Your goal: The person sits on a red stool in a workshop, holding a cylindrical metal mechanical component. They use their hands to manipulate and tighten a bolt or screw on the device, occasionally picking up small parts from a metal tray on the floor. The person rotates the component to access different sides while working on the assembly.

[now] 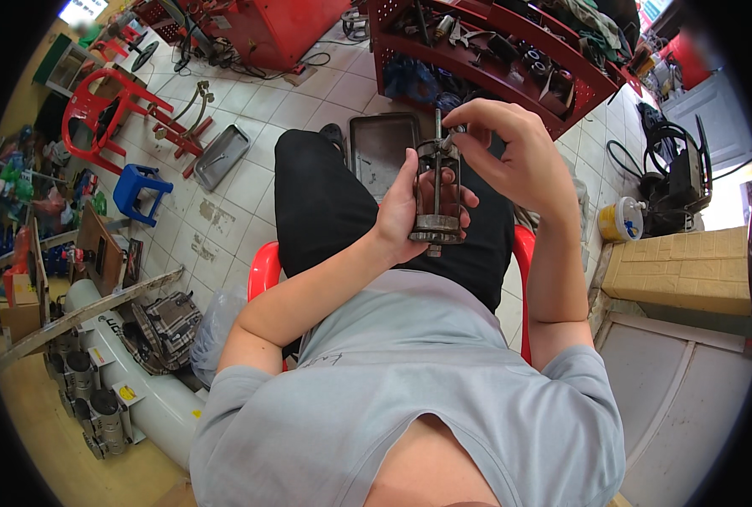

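Note:
Above my lap is a dark metal fixture (436, 223) with two round end plates joined by upright rods, held tilted nearly upright. A hex bolt head sticks out below its lower plate, and a long threaded rod (438, 122) rises past its upper end. My left hand (399, 209) is closed around the fixture, thumb along its left side and fingers behind it. At the upper end, my right hand (515, 156) pinches a small shiny metal part (457, 130) between thumb and fingers, beside the rod. Its exact kind is partly hidden by the fingertips.
A metal tray (382, 127) lies on the tiled floor beyond my knees; a smaller tray (222, 158) sits left. A red parts cart (511, 72) stands ahead. A blue stool (142, 193) and red chair (97, 118) are left, a white bucket (620, 220) right.

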`<action>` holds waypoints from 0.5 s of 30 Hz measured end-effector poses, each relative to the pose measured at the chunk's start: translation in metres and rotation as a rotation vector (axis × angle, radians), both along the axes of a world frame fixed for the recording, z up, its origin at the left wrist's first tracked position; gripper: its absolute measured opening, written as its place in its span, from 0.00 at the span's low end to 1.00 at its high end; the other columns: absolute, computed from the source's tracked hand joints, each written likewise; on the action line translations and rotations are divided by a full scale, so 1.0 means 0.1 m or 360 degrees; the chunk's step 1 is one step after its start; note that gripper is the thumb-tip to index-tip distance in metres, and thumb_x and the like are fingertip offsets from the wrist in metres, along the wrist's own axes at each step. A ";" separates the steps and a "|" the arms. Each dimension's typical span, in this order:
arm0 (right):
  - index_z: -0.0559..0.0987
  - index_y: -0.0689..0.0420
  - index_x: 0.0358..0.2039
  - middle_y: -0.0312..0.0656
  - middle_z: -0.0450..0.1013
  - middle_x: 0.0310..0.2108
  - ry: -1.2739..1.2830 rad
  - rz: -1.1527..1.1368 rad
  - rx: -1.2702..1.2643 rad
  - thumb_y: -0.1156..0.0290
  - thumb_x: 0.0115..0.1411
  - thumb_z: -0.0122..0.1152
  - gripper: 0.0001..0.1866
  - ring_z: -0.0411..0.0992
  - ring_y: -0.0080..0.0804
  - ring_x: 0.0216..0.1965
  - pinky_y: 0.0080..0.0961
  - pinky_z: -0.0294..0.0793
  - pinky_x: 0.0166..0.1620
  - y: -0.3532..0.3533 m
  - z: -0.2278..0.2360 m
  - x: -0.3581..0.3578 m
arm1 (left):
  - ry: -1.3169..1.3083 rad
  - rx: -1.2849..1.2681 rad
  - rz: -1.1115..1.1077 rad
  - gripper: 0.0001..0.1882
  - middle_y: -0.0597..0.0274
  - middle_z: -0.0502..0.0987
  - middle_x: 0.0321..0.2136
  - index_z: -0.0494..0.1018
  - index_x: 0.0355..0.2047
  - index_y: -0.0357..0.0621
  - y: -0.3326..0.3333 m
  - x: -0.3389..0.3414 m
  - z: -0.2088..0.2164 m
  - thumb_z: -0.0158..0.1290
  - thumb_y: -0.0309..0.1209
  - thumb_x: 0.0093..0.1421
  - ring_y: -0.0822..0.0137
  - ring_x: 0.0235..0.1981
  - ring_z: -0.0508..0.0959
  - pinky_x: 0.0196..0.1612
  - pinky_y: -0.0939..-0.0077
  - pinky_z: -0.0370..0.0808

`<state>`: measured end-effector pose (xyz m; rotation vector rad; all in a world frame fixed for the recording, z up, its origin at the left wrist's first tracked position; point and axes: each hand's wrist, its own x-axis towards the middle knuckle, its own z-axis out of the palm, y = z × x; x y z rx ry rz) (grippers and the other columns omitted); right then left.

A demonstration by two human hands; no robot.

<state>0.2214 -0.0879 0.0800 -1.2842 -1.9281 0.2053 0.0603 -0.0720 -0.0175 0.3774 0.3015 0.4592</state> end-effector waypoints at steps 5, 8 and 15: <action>0.74 0.59 0.25 0.42 0.70 0.19 -0.0082 -0.0096 -0.0041 0.64 0.50 0.65 0.12 0.69 0.35 0.21 0.28 0.67 0.27 -0.03 0.09 -0.01 | 0.0020 -0.0004 -0.0003 0.30 0.52 0.75 0.33 0.65 0.35 0.51 -0.01 0.00 0.01 0.29 0.64 0.62 0.62 0.28 0.78 0.31 0.65 0.78; 0.74 0.58 0.25 0.41 0.69 0.18 0.0039 0.0039 0.0149 0.63 0.50 0.65 0.12 0.69 0.35 0.20 0.28 0.67 0.27 0.01 -0.03 0.00 | 0.0004 0.0007 0.0003 0.30 0.52 0.75 0.32 0.65 0.35 0.51 0.00 0.00 0.00 0.29 0.64 0.62 0.62 0.28 0.78 0.30 0.65 0.78; 0.74 0.58 0.23 0.41 0.70 0.18 -0.0104 -0.0076 0.0134 0.64 0.51 0.65 0.12 0.68 0.35 0.18 0.28 0.65 0.26 -0.03 0.07 -0.02 | 0.0038 0.0021 0.0009 0.31 0.52 0.75 0.32 0.65 0.35 0.51 0.00 0.00 0.02 0.28 0.64 0.62 0.63 0.28 0.78 0.30 0.65 0.78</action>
